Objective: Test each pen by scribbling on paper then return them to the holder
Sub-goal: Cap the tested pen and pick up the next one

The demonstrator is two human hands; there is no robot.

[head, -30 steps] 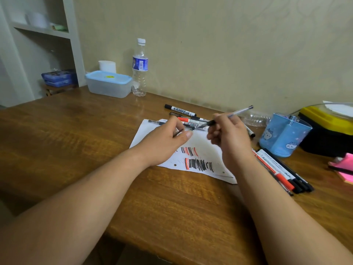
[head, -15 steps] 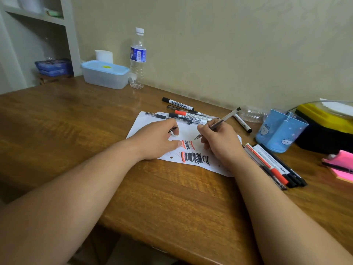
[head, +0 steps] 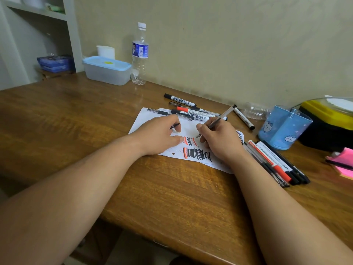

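I see the pen [head: 222, 116] gripped in the right hand [head: 219, 142], its tip touching the paper [head: 145, 119] beside red and black scribbles. The left hand [head: 158, 137] rests on the sheet, fingers curled round a small black cap [head: 174, 126]. The blue holder [head: 282, 131] stands to the right of the paper on the tabletop [head: 76, 121].

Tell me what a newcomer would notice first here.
The right hand grips a pen with its tip down at the white paper, beside black and red scribbles. The left hand rests on the sheet, pinching a black cap. A row of pens lies by the blue holder at the right.
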